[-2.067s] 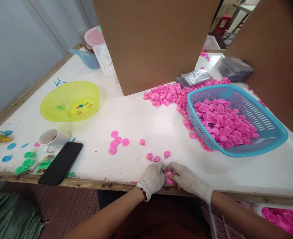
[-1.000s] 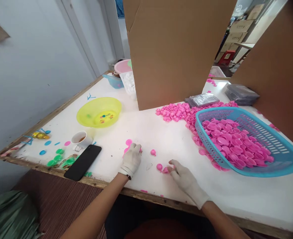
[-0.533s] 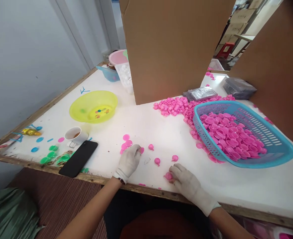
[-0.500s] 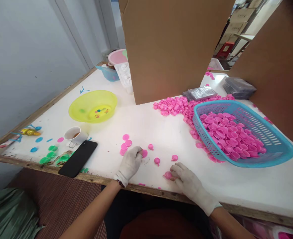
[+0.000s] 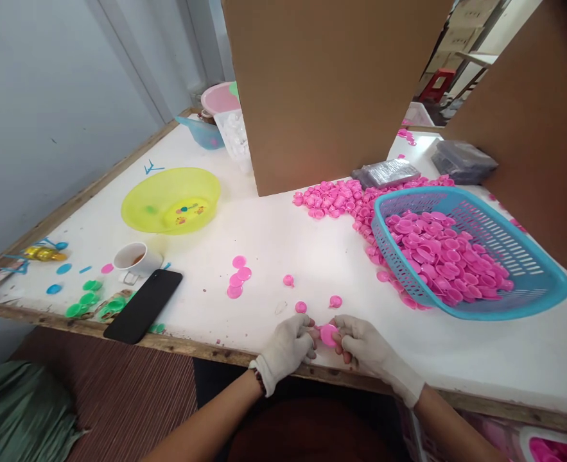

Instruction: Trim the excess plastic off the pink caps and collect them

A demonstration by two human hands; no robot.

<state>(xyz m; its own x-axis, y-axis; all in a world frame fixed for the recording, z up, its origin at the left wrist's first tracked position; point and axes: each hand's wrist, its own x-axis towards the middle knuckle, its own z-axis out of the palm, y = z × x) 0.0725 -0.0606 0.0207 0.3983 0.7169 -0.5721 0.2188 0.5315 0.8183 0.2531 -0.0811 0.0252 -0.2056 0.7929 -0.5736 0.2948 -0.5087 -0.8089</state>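
No readable text.
Yellow bowl (image 5: 171, 200) has small coloured printed figures inside, too blurred to read; blue marks on table (image 5: 273, 237) illegible.

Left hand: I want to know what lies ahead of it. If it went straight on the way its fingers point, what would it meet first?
The left hand points rightward at the pink piece, already touching it; just beyond is the right hand.

White knit gloves, beaded bracelet
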